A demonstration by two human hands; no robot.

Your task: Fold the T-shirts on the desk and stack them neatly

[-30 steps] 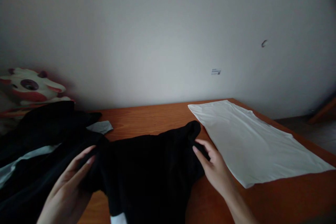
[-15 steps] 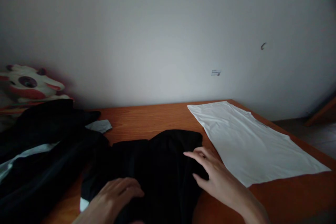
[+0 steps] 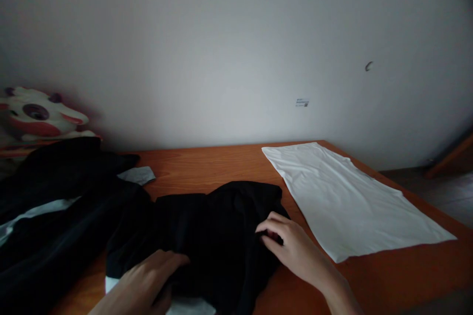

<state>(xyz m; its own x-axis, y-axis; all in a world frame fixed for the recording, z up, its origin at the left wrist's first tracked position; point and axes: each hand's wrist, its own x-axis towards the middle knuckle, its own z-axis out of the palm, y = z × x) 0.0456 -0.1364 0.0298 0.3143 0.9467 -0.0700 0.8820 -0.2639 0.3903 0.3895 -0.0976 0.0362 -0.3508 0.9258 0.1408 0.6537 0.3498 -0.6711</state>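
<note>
A black garment (image 3: 218, 236) with white parts at its lower edge lies rumpled on the brown wooden table (image 3: 192, 162). My right hand (image 3: 283, 238) pinches a fold of the black cloth at the garment's right side. Over the lower left part of the garment is my left hand (image 3: 155, 275), its fingers curled around black cloth near its thumb. On the right, a white cloth (image 3: 347, 206) lies spread with a few wrinkles, apart from both hands.
More black clothing (image 3: 62, 236) with a pale stripe is heaped at the left. Behind it sits a white and red plush cow (image 3: 40, 115). A pale wall rises behind the table, with a small label (image 3: 302, 103) and a hook (image 3: 368, 66).
My right hand has closed on the black cloth and moved slightly left and down. My left hand has shifted left, its fingers closing, and white material now shows at the garment's bottom.
</note>
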